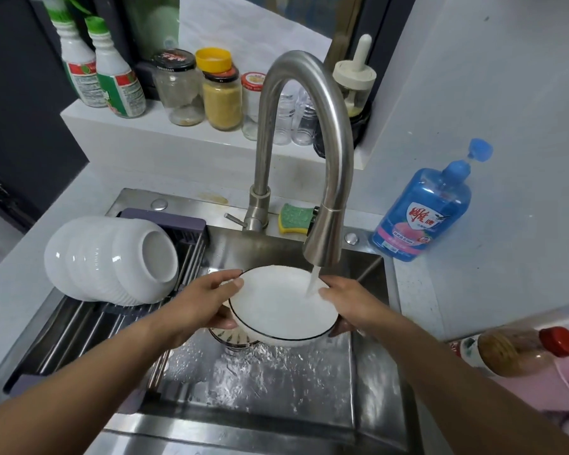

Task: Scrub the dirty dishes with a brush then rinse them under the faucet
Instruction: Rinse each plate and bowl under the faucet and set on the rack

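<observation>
Head view, looking down into a steel sink [368, 372]. Both hands hold one white bowl [283, 307] with a dark rim, mouth up, over the middle of the basin. The left hand [207, 300] grips the bowl's left edge, thumb on the rim and fingers curled beneath. The right hand [345, 303] grips the right edge the same way.

A curved faucet [309, 126] runs a thin stream [312, 280] into the bowl's right side, next to the right thumb. A patterned dish [224, 338] shows just under the bowl. Left of the basin, stacked white bowls [109, 257] lie on a rack [89, 326]. A sponge [294, 218] sits behind the faucet, with a blue soap bottle [421, 211] to the right. No brush is visible.

This looks like the rinsing step. Next would likely be turning or tipping the bowl so water reaches all of it, pouring it out, then setting it on the rack.
</observation>
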Action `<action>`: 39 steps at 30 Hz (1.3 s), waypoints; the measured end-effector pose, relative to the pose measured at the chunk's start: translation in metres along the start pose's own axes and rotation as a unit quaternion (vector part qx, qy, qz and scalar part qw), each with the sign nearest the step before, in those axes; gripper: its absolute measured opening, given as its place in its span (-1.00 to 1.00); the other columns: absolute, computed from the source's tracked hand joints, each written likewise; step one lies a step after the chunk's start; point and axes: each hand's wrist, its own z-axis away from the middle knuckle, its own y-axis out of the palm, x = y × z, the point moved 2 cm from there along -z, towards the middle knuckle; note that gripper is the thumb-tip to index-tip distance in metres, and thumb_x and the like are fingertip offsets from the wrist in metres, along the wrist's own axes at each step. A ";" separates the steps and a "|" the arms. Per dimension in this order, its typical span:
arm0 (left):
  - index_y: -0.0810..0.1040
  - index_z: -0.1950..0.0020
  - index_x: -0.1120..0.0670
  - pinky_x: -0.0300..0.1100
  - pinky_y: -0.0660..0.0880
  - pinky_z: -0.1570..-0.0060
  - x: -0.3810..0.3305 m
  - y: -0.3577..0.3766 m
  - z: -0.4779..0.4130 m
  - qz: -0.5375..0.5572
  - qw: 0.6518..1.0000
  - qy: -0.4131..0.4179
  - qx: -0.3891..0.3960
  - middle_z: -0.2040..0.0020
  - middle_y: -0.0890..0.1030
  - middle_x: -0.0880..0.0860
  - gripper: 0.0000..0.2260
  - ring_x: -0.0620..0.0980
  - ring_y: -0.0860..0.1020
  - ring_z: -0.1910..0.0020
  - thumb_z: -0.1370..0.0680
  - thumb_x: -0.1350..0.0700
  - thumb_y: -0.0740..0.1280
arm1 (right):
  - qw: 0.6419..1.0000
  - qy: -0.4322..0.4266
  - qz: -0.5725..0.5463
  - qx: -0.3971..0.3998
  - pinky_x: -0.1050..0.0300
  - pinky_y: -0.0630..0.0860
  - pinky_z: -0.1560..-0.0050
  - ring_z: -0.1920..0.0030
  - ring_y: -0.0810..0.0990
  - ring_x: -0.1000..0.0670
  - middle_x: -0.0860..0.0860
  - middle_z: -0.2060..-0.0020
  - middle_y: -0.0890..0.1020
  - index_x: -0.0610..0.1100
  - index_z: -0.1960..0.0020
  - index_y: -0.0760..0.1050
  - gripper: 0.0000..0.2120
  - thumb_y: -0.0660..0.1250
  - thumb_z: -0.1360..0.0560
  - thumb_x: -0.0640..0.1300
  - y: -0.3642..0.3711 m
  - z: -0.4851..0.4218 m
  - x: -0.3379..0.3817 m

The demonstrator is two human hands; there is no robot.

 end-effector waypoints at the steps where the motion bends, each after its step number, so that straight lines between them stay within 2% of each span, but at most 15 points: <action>1: 0.53 -0.34 -0.08 -0.09 0.66 0.15 -0.002 -0.001 0.002 0.024 0.999 -0.025 0.015 -0.15 0.68 0.09 -0.68 0.03 0.65 0.20 -0.59 -0.01 0.41 | 1.000 0.010 -0.021 0.005 -0.01 0.67 0.32 0.07 0.69 -0.11 -0.12 -0.02 0.68 0.01 -0.28 0.53 -0.75 0.20 -0.68 -0.18 0.003 0.000 -0.003; 5: 0.54 -0.30 0.04 0.00 0.67 0.05 -0.003 0.002 0.017 0.034 0.990 -0.093 0.102 -0.04 0.73 0.13 -0.60 0.07 0.69 0.12 -0.49 0.00 0.50 | 0.994 0.032 -0.100 0.016 0.03 0.67 0.32 0.07 0.66 -0.05 -0.01 -0.04 0.63 0.02 -0.24 0.43 -0.81 0.20 -0.69 -0.21 0.024 0.002 -0.009; 10: 0.45 -0.37 0.06 0.06 0.68 0.05 -0.001 0.005 0.014 0.039 0.996 -0.051 0.055 -0.17 0.68 0.15 -0.60 0.18 0.71 0.04 -0.57 0.36 0.30 | 0.991 0.012 -0.133 0.028 -0.12 0.71 0.16 -0.02 0.72 -0.11 -0.04 -0.15 0.65 -0.07 -0.33 0.40 -0.66 0.39 -0.60 -0.22 0.044 -0.002 -0.018; 13: 0.45 -0.35 -0.01 0.05 0.68 0.14 -0.008 -0.004 0.009 -0.046 0.998 -0.022 0.028 -0.12 0.66 0.14 -0.55 0.14 0.66 0.05 -0.55 0.39 0.18 | 0.999 -0.037 -0.019 -0.004 0.03 0.64 0.36 0.22 0.72 -0.06 -0.07 0.00 0.66 -0.04 -0.24 0.43 -0.85 0.26 -0.68 -0.08 0.041 -0.003 -0.010; 14: 0.46 -0.34 -0.04 0.07 0.68 0.14 -0.010 -0.007 0.008 -0.067 0.997 -0.022 0.032 -0.11 0.66 0.15 -0.54 0.14 0.65 0.05 -0.55 0.38 0.16 | 0.998 -0.055 0.036 -0.022 0.03 0.64 0.34 0.21 0.70 -0.06 -0.05 0.05 0.65 -0.05 -0.24 0.45 -0.83 0.23 -0.69 -0.02 0.038 -0.006 -0.006; 16: 0.49 -0.33 -0.04 0.12 0.68 0.12 -0.012 -0.008 0.005 -0.094 0.994 -0.030 0.049 -0.12 0.67 0.17 -0.57 0.17 0.66 0.01 -0.57 0.34 0.16 | 0.984 -0.076 0.153 -0.049 -0.06 0.64 0.06 0.05 0.66 -0.08 -0.01 0.07 0.63 -0.04 -0.23 0.49 -0.73 0.19 -0.68 0.10 0.031 -0.011 0.001; 18: 0.50 -0.33 -0.02 0.17 0.68 0.10 -0.012 -0.003 0.002 -0.098 0.993 -0.035 0.051 -0.12 0.69 0.17 -0.69 0.20 0.67 -0.05 -0.64 0.23 0.18 | 0.960 -0.074 0.248 -0.107 -0.10 0.56 -0.18 -0.09 0.61 -0.11 -0.04 -0.04 0.61 -0.05 -0.28 0.48 -0.65 0.21 -0.65 0.17 0.027 -0.015 0.006; 21: 0.49 -0.34 -0.05 0.14 0.68 0.11 -0.004 0.014 -0.002 -0.048 0.997 -0.043 0.044 -0.13 0.70 0.10 -0.72 0.13 0.69 -0.06 -0.72 -0.10 0.13 | 0.878 -0.130 0.414 -0.200 0.03 0.53 -0.14 -0.17 0.55 -0.09 -0.07 -0.26 0.53 -0.06 -0.43 0.41 -0.59 0.13 -0.67 0.10 0.039 -0.013 0.011; 23: 0.49 -0.34 -0.07 0.02 0.67 0.20 0.001 0.028 -0.001 -0.005 0.998 -0.044 0.047 -0.13 0.70 0.07 -0.63 0.05 0.71 0.00 -0.70 -0.21 0.07 | 0.859 -0.181 0.453 -0.156 -0.06 0.41 -0.37 -0.42 0.41 -0.15 -0.11 -0.50 0.38 0.01 -0.54 0.29 -0.49 -0.02 -0.67 0.16 0.059 -0.014 0.006; 25: 0.50 -0.32 -0.11 0.02 0.66 0.16 0.007 0.038 -0.004 0.020 0.997 -0.038 0.060 -0.13 0.71 0.06 -0.60 0.06 0.71 -0.03 -0.67 -0.27 0.04 | 0.894 -0.197 0.397 -0.067 -0.12 0.13 -0.58 -0.62 0.10 -0.12 -0.08 -0.64 0.10 0.01 -0.61 0.21 -0.43 -0.06 -0.67 0.20 0.076 -0.013 0.002; 27: 0.53 -0.28 -0.14 0.06 0.67 0.10 0.009 0.045 -0.006 0.039 0.996 -0.040 0.068 -0.11 0.72 0.04 -0.59 0.07 0.71 -0.06 -0.66 -0.29 0.02 | 0.912 -0.204 0.354 0.020 -0.11 -0.07 -0.62 -0.65 -0.08 0.03 0.03 -0.67 -0.05 0.05 -0.66 0.09 -0.47 -0.05 -0.72 0.15 0.088 -0.008 0.004; 29: 0.55 -0.26 -0.06 0.05 0.67 0.10 0.010 0.046 -0.011 0.042 0.996 -0.046 0.068 -0.06 0.74 0.06 -0.51 0.05 0.72 -0.03 -0.66 -0.30 -0.01 | 0.909 -0.241 0.327 0.094 -0.07 -0.13 -0.62 -0.62 -0.08 0.17 0.13 -0.65 0.00 0.15 -0.66 -0.02 -0.50 -0.11 -0.73 0.13 0.093 0.004 0.010; 32: 0.53 -0.30 -0.05 0.12 0.66 0.04 0.010 0.037 -0.018 0.040 0.996 -0.051 0.057 -0.08 0.73 0.06 -0.47 0.10 0.71 -0.06 -0.65 -0.33 -0.03 | 0.875 -0.286 0.348 0.175 0.10 -0.16 -0.59 -0.62 -0.05 0.17 0.18 -0.64 0.06 0.13 -0.67 -0.02 -0.49 -0.16 -0.73 0.15 0.082 0.024 0.003; 35: 0.49 -0.36 -0.12 0.10 0.66 0.11 0.010 0.024 -0.022 0.027 0.998 -0.037 0.041 -0.17 0.71 0.02 -0.50 0.10 0.69 -0.11 -0.65 -0.34 -0.02 | 0.835 -0.311 0.424 0.163 0.14 -0.18 -0.59 -0.62 -0.06 0.20 0.17 -0.64 0.05 0.10 -0.66 0.08 -0.49 -0.11 -0.73 0.16 0.052 0.033 -0.019; 39: 0.49 -0.38 -0.10 0.00 0.65 0.26 0.009 0.024 -0.025 -0.001 0.998 -0.053 0.043 -0.16 0.70 0.03 -0.50 0.05 0.70 -0.06 -0.67 -0.31 -0.03 | 0.815 -0.236 0.521 0.096 -0.08 -0.21 -0.63 -0.63 -0.01 0.14 0.08 -0.64 0.11 0.02 -0.66 0.09 -0.38 -0.21 -0.68 0.23 0.018 0.018 -0.032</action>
